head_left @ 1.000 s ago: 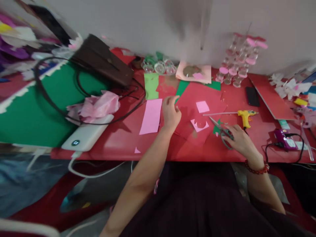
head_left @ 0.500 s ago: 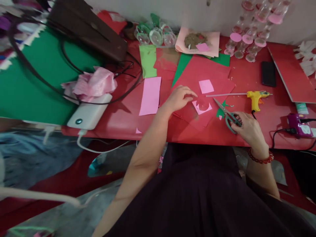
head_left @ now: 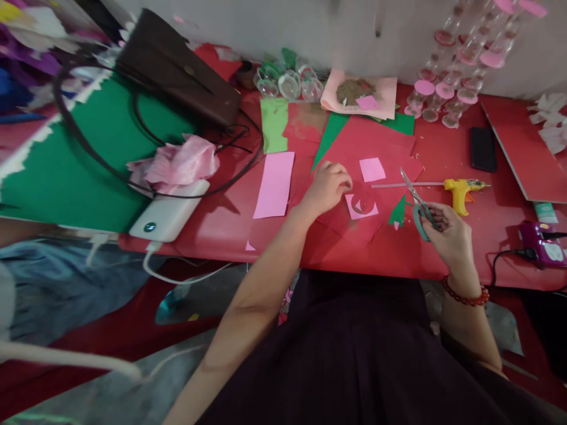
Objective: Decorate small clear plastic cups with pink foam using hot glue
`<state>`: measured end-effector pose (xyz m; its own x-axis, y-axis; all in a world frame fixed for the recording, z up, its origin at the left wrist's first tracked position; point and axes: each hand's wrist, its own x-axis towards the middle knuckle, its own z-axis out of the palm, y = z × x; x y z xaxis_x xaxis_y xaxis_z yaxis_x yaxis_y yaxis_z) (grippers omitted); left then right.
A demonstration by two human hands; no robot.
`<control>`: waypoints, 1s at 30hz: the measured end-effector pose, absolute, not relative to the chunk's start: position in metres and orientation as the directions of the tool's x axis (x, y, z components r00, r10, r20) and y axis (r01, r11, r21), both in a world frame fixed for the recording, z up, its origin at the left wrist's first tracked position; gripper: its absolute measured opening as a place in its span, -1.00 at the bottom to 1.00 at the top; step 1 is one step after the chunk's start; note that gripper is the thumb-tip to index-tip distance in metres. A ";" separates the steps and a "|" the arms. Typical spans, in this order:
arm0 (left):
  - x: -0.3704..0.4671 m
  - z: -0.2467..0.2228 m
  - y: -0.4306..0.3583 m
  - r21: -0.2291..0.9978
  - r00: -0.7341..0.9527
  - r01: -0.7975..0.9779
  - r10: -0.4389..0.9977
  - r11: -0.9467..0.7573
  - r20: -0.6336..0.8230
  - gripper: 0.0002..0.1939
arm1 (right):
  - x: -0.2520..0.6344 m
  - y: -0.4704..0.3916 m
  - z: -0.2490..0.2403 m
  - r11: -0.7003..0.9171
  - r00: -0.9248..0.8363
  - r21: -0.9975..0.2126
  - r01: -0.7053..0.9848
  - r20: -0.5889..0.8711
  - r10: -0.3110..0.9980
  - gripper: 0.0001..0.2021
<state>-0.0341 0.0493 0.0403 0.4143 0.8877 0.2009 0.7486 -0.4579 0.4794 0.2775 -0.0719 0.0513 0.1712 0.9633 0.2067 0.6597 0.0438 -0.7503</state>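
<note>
My right hand (head_left: 449,233) grips a pair of scissors (head_left: 417,198) by the teal handles, the blades pointing away and to the left. Loosely curled, my left hand (head_left: 330,186) hovers over red sheets (head_left: 376,139) with nothing visible in its fingers. Just right of it lies a pink paper offcut (head_left: 352,211) with a round hole, and a small pink triangle scrap (head_left: 358,205) shows within that hole. A pink paper square (head_left: 372,169) lies above the offcut. Below the scissor blades is a green scrap (head_left: 398,211).
A yellow glue gun (head_left: 460,192) and a black phone (head_left: 482,149) lie on the right. At left are a pink paper strip (head_left: 274,184), a white power bank (head_left: 170,215) and a brown bag (head_left: 179,68). Clear plastic pieces (head_left: 443,88) stand stacked at the back right.
My left hand has curled its fingers and drawn slightly left. A small pink triangle now shows in the offcut's hole. The scissors have lifted and turned more upright. The view has tilted up.
</note>
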 end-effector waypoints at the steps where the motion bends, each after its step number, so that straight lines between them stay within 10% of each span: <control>1: -0.036 0.043 0.050 0.490 0.342 0.774 0.916 -0.401 0.210 -0.80 | 0.279 -0.068 0.050 0.055 0.182 -0.744 0.666 0.234 0.955 -0.66; 5: -0.040 0.060 0.041 0.520 0.197 0.817 0.968 -0.250 0.155 -0.75 | 0.283 -0.048 0.050 0.097 0.179 -0.703 0.704 0.309 0.934 -0.63; 15: 0.022 0.068 -0.069 0.384 0.622 0.651 0.750 -0.655 0.225 -0.59 | 0.271 -0.031 0.049 0.162 0.152 -0.603 0.781 0.436 0.887 -0.64; 30: -0.007 0.065 -0.077 0.383 0.516 0.784 0.856 -0.488 0.036 -0.31 | 0.266 -0.037 0.047 0.167 0.166 -0.597 0.785 0.461 0.872 -0.61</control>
<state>-0.0068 -0.0769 0.0655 0.5156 0.8561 0.0357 0.7842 -0.4883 0.3829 0.2665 -0.0369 0.0470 0.1656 0.8716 0.4613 0.7850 0.1666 -0.5967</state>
